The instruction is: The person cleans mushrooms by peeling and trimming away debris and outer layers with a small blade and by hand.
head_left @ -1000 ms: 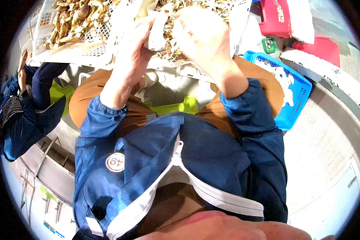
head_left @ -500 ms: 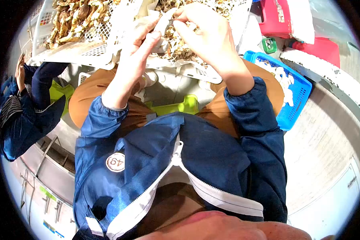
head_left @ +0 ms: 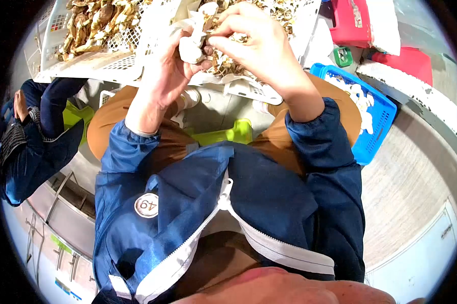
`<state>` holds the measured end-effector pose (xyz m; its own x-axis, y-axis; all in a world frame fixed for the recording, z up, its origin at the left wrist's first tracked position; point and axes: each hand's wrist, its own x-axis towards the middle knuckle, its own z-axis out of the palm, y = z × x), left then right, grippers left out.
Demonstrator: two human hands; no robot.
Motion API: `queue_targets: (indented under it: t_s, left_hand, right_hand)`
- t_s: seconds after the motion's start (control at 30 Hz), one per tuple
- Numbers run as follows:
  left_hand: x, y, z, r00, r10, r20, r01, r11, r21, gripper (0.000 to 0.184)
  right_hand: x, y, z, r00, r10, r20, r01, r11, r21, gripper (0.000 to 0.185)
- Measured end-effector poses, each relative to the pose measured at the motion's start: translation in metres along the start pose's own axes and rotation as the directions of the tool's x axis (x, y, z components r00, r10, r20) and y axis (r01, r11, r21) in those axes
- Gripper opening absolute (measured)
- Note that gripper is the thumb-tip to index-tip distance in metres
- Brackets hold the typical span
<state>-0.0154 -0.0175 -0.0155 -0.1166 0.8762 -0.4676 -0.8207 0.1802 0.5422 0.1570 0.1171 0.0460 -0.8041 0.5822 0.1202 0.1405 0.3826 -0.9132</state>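
Note:
My left hand [head_left: 170, 76] is closed around a pale, whitish mushroom [head_left: 190, 50], palm turned up. The mushroom's rounded white end sits near my fingers and a paler length reaches up and away. My right hand [head_left: 259, 43] is beside it, thumb and fingers pinched together close to the mushroom's side. What is between those fingertips, if anything, is too small to make out. Below both hands, a white crate [head_left: 251, 90] holds many thin brown and cream scraps [head_left: 228, 63].
A white crate [head_left: 94, 71] at upper left holds brown mushrooms [head_left: 101, 23]. A blue basket [head_left: 378, 129] with white pieces stands right of my knee. Red containers [head_left: 350, 23] and a green item [head_left: 342, 57] lie beyond. Another person's hand [head_left: 20, 105] shows at far left.
My left hand has rolled open-side up and the mushroom has turned, showing its rounded white end. My right hand has moved slightly left and down. The other person's hand has lowered.

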Motion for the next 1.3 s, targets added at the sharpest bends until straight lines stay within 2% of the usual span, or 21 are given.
queue_targets:
  t_s: [0.1,0.2,0.23,0.33,0.43,0.53,0.67,0.7,0.73,0.8,0.83,0.93,0.97,1.07,1.17,1.2,1.23,1.3]
  left_hand:
    - [0.002,-0.002,-0.001,0.999,0.032,0.020,-0.033,0.999,0.019,0.039]
    - [-0.001,0.003,0.008,1.000,0.019,0.004,-0.019,0.998,0.068,0.040]
    - [0.003,-0.003,0.000,0.998,0.057,-0.034,-0.052,0.989,0.136,0.043]
    - [0.001,-0.003,0.004,0.998,0.057,-0.022,-0.052,0.981,0.187,0.046]
    - [-0.001,-0.003,0.011,0.997,0.062,-0.050,-0.049,0.973,0.227,0.048]
    - [0.004,-0.002,-0.001,0.993,0.038,0.110,-0.065,0.964,0.260,0.048]
    - [-0.002,-0.004,0.013,0.995,0.093,-0.020,-0.076,0.908,0.412,0.048]
    - [-0.003,-0.003,0.018,0.994,0.097,-0.046,-0.069,0.907,0.415,0.048]
    - [-0.004,-0.003,0.021,0.992,0.101,-0.072,-0.062,0.907,0.417,0.047]
    - [-0.003,-0.002,0.019,0.988,0.133,-0.077,-0.089,0.903,0.421,0.047]
    - [-0.003,-0.002,0.019,0.985,0.150,-0.081,-0.102,0.900,0.424,0.046]
    - [-0.002,-0.002,0.016,0.987,0.156,-0.030,-0.123,0.870,0.477,0.045]
    - [-0.002,-0.004,0.018,0.983,0.171,-0.072,-0.118,0.875,0.470,0.045]
    - [-0.001,-0.001,0.017,0.989,0.131,-0.066,-0.084,0.873,0.480,0.045]
    - [0.001,-0.004,0.010,0.994,0.101,-0.044,-0.066,0.869,0.489,0.046]
    - [0.001,-0.003,0.009,0.997,0.074,-0.021,-0.058,0.904,0.423,0.045]
    - [0.001,-0.001,0.007,0.999,0.051,0.005,-0.050,0.934,0.354,0.045]
    - [0.000,0.002,-0.001,0.999,0.039,0.005,-0.039,0.966,0.255,0.043]
  right_hand:
    - [-0.004,0.026,0.008,0.980,-0.196,-0.031,0.195,0.980,-0.035,0.010]
    - [-0.001,0.029,0.011,0.967,-0.245,-0.074,0.243,0.969,-0.044,0.015]
    - [-0.004,0.024,0.008,0.979,-0.194,-0.063,0.189,0.979,-0.073,0.014]
    - [0.002,0.005,0.003,0.995,-0.097,-0.026,0.097,0.995,-0.010,0.011]
    - [0.003,0.021,0.012,0.937,-0.295,-0.184,0.266,0.949,-0.167,0.009]
    - [0.001,0.035,0.017,0.942,-0.264,-0.210,0.188,0.928,-0.322,0.014]
    - [0.002,0.039,0.014,0.952,-0.208,-0.223,0.106,0.913,-0.394,0.014]
    - [0.005,0.026,0.008,0.930,-0.250,-0.270,0.166,0.940,-0.297,0.008]
    - [0.007,0.022,0.003,0.938,-0.221,-0.266,0.143,0.948,-0.285,0.009]
    - [0.008,0.018,-0.003,0.953,-0.166,-0.254,0.098,0.961,-0.260,0.010]
    - [0.007,0.016,-0.002,0.963,-0.145,-0.227,0.110,0.981,-0.161,0.010]
    - [0.007,0.008,-0.001,0.965,-0.197,-0.171,0.169,0.971,-0.167,0.010]
    - [0.007,0.016,0.003,0.987,-0.097,-0.126,0.071,0.978,-0.198,0.009]
    - [0.006,0.016,0.005,0.974,-0.154,-0.164,0.117,0.969,-0.216,0.010]
    - [0.006,0.014,0.001,0.957,-0.105,-0.269,0.022,0.955,-0.295,0.008]
    - [0.006,0.014,-0.001,0.948,-0.091,-0.304,-0.010,0.948,-0.318,0.008]
    - [0.006,0.017,-0.009,0.964,-0.036,-0.263,-0.051,0.948,-0.315,0.007]
    - [0.007,0.018,-0.017,0.961,-0.047,-0.273,-0.005,0.982,-0.186,0.008]
